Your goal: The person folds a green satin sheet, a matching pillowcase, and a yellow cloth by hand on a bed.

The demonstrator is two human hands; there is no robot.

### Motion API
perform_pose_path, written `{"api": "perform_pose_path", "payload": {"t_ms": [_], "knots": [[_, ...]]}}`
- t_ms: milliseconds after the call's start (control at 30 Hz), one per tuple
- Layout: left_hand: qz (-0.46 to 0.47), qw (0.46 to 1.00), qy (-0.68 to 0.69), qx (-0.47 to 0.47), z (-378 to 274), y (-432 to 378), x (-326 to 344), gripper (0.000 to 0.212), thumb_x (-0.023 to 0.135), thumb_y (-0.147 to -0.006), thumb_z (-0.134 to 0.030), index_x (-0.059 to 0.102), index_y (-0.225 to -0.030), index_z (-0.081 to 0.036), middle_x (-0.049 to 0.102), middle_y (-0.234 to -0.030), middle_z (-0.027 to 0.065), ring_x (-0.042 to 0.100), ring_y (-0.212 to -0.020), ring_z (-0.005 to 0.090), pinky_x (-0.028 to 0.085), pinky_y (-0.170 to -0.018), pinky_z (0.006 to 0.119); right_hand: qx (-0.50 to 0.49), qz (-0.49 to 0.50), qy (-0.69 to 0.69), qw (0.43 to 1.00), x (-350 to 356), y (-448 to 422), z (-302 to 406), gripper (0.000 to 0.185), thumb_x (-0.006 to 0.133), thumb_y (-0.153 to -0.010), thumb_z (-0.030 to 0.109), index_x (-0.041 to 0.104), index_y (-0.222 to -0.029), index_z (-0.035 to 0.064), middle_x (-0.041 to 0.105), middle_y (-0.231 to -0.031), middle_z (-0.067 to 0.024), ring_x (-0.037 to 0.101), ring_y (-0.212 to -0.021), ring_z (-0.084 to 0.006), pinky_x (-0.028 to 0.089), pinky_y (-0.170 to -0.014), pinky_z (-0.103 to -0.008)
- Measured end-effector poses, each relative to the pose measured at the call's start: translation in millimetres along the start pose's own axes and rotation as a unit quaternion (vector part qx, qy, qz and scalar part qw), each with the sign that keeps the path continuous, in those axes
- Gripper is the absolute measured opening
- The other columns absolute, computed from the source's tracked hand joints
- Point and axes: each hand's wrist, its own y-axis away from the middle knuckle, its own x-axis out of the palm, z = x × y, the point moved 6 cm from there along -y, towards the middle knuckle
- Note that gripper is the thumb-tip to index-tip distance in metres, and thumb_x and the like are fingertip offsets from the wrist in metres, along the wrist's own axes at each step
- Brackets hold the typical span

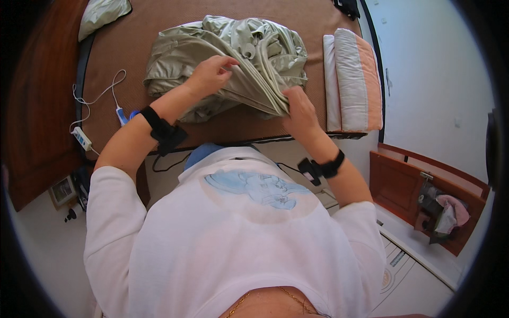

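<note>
A bunched, shiny grey-green piece of fabric (183, 51) lies on the brown bed surface in front of me. Gathered strips of its edge run diagonally between my two hands. My right hand (299, 109) grips the lower end of these folds at the near right side of the pile. My left hand (212, 73) is over the upper left part of the folds, fingers curled; whether it pinches any cloth cannot be told. A black band with a device is strapped on each forearm.
Folded white and peach bedding (356, 79) lies at the bed's right edge. A shiny pale pillow (101, 16) is at the far left. A white cable leads to a power strip (82, 138) on the left. A wooden door (397, 179) with hanging bags stands lower right.
</note>
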Motion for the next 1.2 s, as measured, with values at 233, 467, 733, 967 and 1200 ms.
{"api": "perform_pose_path", "payload": {"t_ms": [233, 467, 733, 967, 1200], "knots": [[0.008, 0.979, -0.16, 0.128, 30, -25, 36, 0.04, 0.052, -0.078, -0.013, 0.046, -0.118, -0.013, 0.049, -0.115, 0.012, 0.051, -0.101, 0.0293, 0.042, -0.083, 0.037, 0.013, -0.058, 0.022, 0.998, -101, 58, 10, 0.033, 0.053, -0.062, -0.01, 0.047, -0.093, 0.0015, 0.051, -0.086, -0.0152, 0.05, -0.083, -0.0319, 0.042, -0.072, -0.0346], [0.289, 0.926, -0.242, 0.028, 88, 4, 105, 0.052, 0.05, -0.081, -0.016, 0.031, -0.13, -0.016, 0.03, -0.132, 0.0183, 0.038, -0.114, 0.038, 0.035, -0.094, 0.04, 0.171, -0.234, 0.097, 0.952, -196, 144, -19, 0.019, 0.055, -0.083, 0.012, 0.048, -0.097, 0.0015, 0.053, -0.094, -0.0082, 0.051, -0.087, -0.0158, 0.04, -0.079, -0.0274], [0.141, 0.941, -0.306, -0.001, 101, -51, 69, 0.045, 0.053, -0.08, -0.012, 0.04, -0.122, -0.011, 0.04, -0.126, 0.0122, 0.043, -0.11, 0.0327, 0.038, -0.09, 0.04, 0.398, -0.355, 0.015, 0.846, -198, 278, -99, 0.015, 0.054, -0.083, 0.004, 0.045, -0.096, 0.0033, 0.05, -0.089, -0.0032, 0.047, -0.083, -0.0107, 0.039, -0.078, -0.0229], [0.107, 0.959, -0.263, 0.012, 106, -128, 107, 0.038, 0.051, -0.081, -0.015, 0.044, -0.119, -0.011, 0.045, -0.122, 0.0114, 0.046, -0.106, 0.0311, 0.04, -0.087, 0.038, 0.535, -0.292, -0.052, 0.791, -113, 341, -170, 0.015, 0.055, -0.08, 0.005, 0.044, -0.09, 0.0037, 0.047, -0.083, -0.0023, 0.044, -0.079, -0.0117, 0.037, -0.074, -0.0229], [0.081, 0.928, -0.356, -0.08, 160, -152, 109, 0.043, 0.047, -0.08, -0.01, 0.043, -0.122, -0.019, 0.038, -0.13, 0.0082, 0.051, -0.103, 0.0296, 0.044, -0.083, 0.038, 0.637, -0.309, -0.156, 0.688, -52, 395, -207, 0.018, 0.057, -0.08, 0.008, 0.047, -0.094, 0.0034, 0.049, -0.087, -0.0024, 0.046, -0.081, -0.0116, 0.037, -0.076, -0.0243]]}}
